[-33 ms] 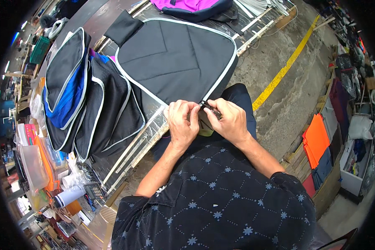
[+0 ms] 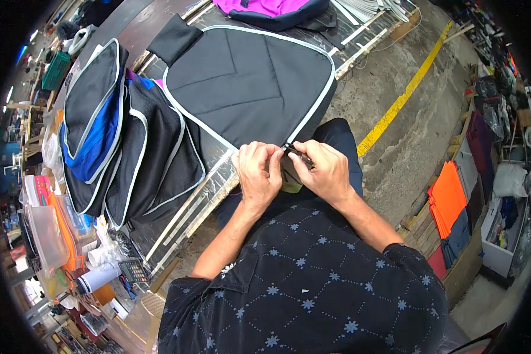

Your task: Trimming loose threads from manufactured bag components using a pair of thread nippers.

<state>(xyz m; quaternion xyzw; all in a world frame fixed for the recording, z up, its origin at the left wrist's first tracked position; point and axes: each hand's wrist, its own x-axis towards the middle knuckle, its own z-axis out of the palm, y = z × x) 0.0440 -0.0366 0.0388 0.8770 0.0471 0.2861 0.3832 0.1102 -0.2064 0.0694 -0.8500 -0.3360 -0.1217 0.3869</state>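
A black padded fabric panel [image 2: 242,82] with light grey piping and stitched lines lies across the table edge, its near corner at my hands. My left hand [image 2: 258,174] is closed, thumb and fingers pinching the edge at that corner. Close beside it, my right hand [image 2: 324,171] is closed around a small dark tool [image 2: 301,156], perhaps thread snips; its tip is at the piping. Most of the tool is hidden by my fingers. On the left, a pile of black and blue piped fabric pieces [image 2: 150,141] rests on the table.
A magenta and black bag [image 2: 271,10] lies at the table's far end. Plastic containers [image 2: 48,236], a calculator [image 2: 133,271] and a white cylinder [image 2: 99,277] crowd the left. A yellow line [image 2: 404,94] crosses the concrete floor at right, near orange fabric [image 2: 446,193].
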